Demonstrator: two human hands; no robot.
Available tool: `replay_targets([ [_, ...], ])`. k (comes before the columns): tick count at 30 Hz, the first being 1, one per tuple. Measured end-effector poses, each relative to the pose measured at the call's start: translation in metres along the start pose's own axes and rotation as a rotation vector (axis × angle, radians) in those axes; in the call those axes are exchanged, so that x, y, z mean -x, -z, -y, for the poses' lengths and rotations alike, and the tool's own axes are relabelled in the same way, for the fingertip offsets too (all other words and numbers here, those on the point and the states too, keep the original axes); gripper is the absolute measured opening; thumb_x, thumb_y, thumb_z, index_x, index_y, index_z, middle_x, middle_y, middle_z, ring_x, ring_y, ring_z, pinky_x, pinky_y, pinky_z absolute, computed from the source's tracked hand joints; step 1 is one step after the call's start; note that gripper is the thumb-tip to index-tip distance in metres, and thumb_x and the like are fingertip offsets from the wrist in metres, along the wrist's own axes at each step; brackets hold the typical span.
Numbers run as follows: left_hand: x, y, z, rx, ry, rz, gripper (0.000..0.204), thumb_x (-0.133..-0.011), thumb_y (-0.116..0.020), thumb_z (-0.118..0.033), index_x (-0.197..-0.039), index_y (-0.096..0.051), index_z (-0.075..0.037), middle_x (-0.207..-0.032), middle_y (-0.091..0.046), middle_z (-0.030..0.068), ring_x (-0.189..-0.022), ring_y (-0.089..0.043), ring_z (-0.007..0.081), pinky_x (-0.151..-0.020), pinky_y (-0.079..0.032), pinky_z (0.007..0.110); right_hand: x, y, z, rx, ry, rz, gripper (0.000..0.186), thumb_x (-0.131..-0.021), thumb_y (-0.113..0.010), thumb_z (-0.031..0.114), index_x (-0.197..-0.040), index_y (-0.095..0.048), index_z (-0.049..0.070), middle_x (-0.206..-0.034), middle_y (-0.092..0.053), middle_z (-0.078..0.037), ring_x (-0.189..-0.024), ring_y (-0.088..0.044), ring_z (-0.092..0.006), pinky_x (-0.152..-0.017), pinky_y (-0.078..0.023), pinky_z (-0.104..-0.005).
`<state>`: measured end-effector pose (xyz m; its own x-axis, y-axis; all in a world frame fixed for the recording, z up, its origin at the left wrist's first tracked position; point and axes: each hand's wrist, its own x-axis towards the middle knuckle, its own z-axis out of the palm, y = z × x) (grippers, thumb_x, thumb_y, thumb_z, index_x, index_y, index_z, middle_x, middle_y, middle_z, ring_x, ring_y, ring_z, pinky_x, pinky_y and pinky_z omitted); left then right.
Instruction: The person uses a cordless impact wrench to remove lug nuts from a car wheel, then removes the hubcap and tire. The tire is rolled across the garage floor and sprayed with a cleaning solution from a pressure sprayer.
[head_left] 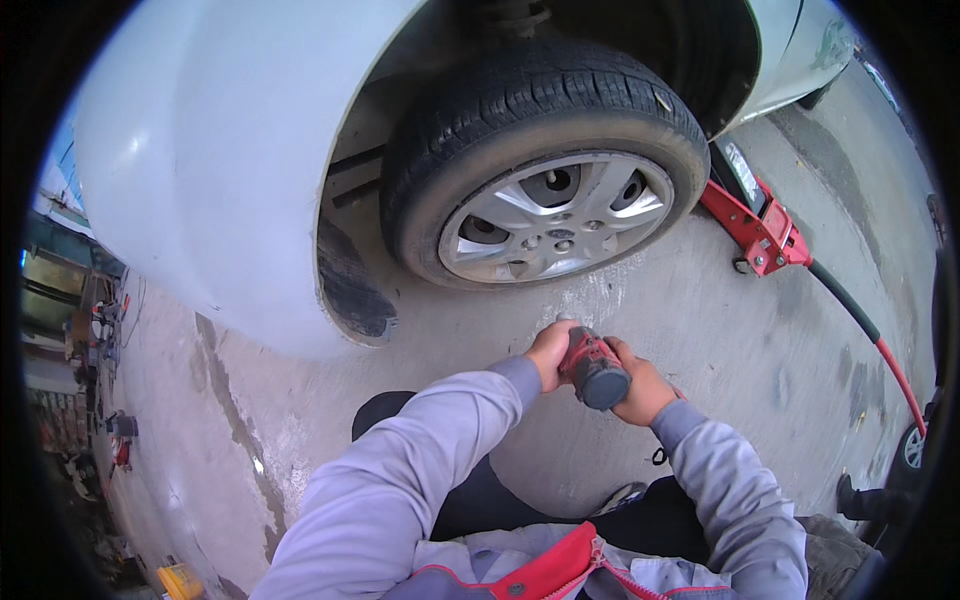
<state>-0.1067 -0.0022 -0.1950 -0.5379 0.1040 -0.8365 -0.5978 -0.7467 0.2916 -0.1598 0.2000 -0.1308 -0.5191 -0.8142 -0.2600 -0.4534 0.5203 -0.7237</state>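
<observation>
Between my two hands is a red and dark grey impact wrench [597, 372], its rounded grey back end toward me. My left hand [548, 355] wraps its front left side, near the nose. On the right, my right hand [642, 386] is closed round it, with the grip mostly hidden. Beyond them, a wheel [556, 222] with a silver multi-spoke cover and a black tire [545, 105] sits in the wheel arch of a white car [230, 130]. The tool is apart from the wheel, just below its lower edge in the view.
A red floor jack [765, 235] with a long handle [900, 385] stands right of the wheel, by the car's side. Tools and parts [105, 320] lie along the far left. A yellow object [180, 580] is at the lower left. Another person's dark-clad leg [870, 500] shows at right.
</observation>
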Motion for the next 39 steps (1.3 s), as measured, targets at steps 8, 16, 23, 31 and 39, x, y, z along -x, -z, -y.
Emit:
replay_targets([
  [8, 0.000, 0.001, 0.020, 0.065, -0.144, -0.086, 0.038, -0.106, -0.054, -0.044, -0.116, -0.063, -0.008, -0.103, -0.073, 0.0104, -0.089, -0.074, 0.0255, -0.087, -0.059, 0.046, 0.004, -0.002, 0.001, 0.044, -0.085, 0.066, 0.093, -0.085, -0.078, 0.019, -0.162, -0.028, 0.005, -0.119, -0.071, -0.034, -0.112, -0.069, -0.0509, -0.098, -0.056, -0.0531],
  [16, 0.007, -0.010, -0.001, 0.028, -0.228, -0.056, 0.040, -0.106, -0.060, -0.048, -0.114, -0.063, -0.009, -0.099, -0.071, 0.0075, -0.087, -0.073, 0.0222, -0.083, -0.059, 0.041, 0.004, -0.005, -0.001, 0.090, -0.045, -0.024, 0.096, -0.086, -0.078, 0.018, -0.165, -0.023, 0.006, -0.128, -0.068, -0.033, -0.111, -0.070, -0.0492, -0.096, -0.057, -0.0525],
  [23, 0.025, -0.024, -0.036, 0.079, -0.337, 0.087, 0.039, -0.106, -0.064, -0.051, -0.110, -0.065, -0.013, -0.095, -0.070, 0.0039, -0.085, -0.071, 0.0186, -0.080, -0.059, 0.038, -0.016, 0.011, -0.001, 0.251, 0.130, -0.212, 0.094, -0.087, -0.074, 0.011, -0.166, -0.024, 0.004, -0.128, -0.067, -0.026, -0.113, -0.069, -0.0430, -0.093, -0.057, -0.0479],
  [31, 0.008, -0.012, -0.053, 0.079, -0.333, 0.175, 0.032, -0.108, -0.062, -0.045, -0.108, -0.065, -0.014, -0.093, -0.070, 0.0027, -0.083, -0.070, 0.0175, -0.078, -0.058, 0.038, -0.038, 0.001, -0.017, 0.384, 0.189, -0.269, 0.086, -0.089, -0.068, 0.007, -0.167, -0.030, 0.006, -0.122, -0.067, -0.016, -0.112, -0.067, -0.0358, -0.094, -0.056, -0.0443],
  [39, -0.010, -0.025, -0.045, 0.026, -0.478, 0.034, 0.025, -0.103, -0.074, -0.033, -0.101, -0.066, -0.009, -0.086, -0.067, 0.0014, -0.071, -0.066, 0.0141, -0.066, -0.056, 0.036, -0.045, 0.000, -0.030, 0.534, 0.227, -0.268, 0.080, -0.092, -0.063, 0.007, -0.166, -0.034, 0.008, -0.122, -0.068, -0.015, -0.109, -0.067, -0.0356, -0.096, -0.055, -0.0440],
])
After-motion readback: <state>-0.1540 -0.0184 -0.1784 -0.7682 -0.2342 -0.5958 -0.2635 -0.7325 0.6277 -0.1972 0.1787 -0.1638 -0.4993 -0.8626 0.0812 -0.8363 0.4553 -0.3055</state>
